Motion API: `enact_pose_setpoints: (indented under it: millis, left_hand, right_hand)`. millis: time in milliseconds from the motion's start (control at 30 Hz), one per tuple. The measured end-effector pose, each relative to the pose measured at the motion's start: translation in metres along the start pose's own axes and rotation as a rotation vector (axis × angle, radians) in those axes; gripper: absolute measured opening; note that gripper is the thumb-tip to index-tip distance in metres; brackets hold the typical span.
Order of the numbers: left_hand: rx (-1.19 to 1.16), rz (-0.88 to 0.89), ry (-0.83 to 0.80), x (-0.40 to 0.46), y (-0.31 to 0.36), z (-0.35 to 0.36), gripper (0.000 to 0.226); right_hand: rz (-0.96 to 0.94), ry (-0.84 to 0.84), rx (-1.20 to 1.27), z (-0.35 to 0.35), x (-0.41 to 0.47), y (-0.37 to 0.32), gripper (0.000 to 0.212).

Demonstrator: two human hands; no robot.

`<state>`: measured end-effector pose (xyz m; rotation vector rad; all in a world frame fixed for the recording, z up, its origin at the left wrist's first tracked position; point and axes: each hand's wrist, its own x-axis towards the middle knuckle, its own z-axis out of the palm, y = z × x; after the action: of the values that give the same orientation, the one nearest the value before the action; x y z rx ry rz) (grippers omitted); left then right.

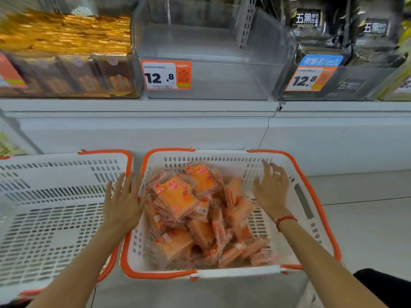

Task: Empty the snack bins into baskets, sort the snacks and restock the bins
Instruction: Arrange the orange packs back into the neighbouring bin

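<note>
Over the middle basket (311,196), the fingers of both hands are spread and straight, gripping nothing. The left hand (122,203) hovers above the basket's left rim, its fingers (124,183) pointing toward the shelf; the right hand (270,190) hangs over the right half, fingers (266,170) fanned near the far wall. Between them lies a loose heap of orange snack packets (200,214), which fills most of the basket. To the left, a second basket (55,210), white with orange rim, holds nothing that can be seen. Above, on the shelf (138,105), the clear bin (211,81) directly behind the packets stands empty, flanked by a bin of golden packets (66,41) and a bin of black packets (333,36).

The heap is untidy and the wrappers look slick, so a two-handed scoop could spill packets over the low rim onto the floor; squeezing a stack too hard might crush the contents. Refilling the wrong bin would mix products.

The empty bin's orange price tag (166,74) reads "12.8", as does the tag (309,78) on the right bin under a blue strip reading "有新品". The black packets show "五黑". The orange packets carry red characters too blurred to read.
</note>
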<state>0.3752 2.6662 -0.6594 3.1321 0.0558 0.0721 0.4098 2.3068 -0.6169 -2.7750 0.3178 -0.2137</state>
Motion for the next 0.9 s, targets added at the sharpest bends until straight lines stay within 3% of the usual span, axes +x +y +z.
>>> enact_pose_setpoints:
  millis: [67, 167, 467, 700, 900]
  left_hand:
    - [-0.056, -0.019, 0.0, 0.001, -0.005, 0.0, 0.057]
    - [-0.082, -0.068, 0.002, -0.002, -0.008, -0.004, 0.072]
    - [-0.105, -0.131, -0.057, -0.005, -0.042, -0.003, 0.089]
    - [0.102, -0.265, -0.194, -0.018, -0.103, -0.013, 0.083]
    - [0.277, -0.252, -0.265, -0.018, -0.118, -0.02, 0.081]
  right_hand:
    - [0.175, 0.026, -0.136, -0.004, 0.01, 0.048, 0.064]
    - [0.351, -0.081, -0.179, -0.011, 0.017, 0.079, 0.068]
    - [0.197, -0.14, -0.096, -0.001, 0.023, 0.068, 0.068]
    - [0.11, -0.174, -0.094, 0.02, 0.011, 0.011, 0.073]
    - [0.087, -0.171, -0.122, 0.031, 0.005, -0.006, 0.073]
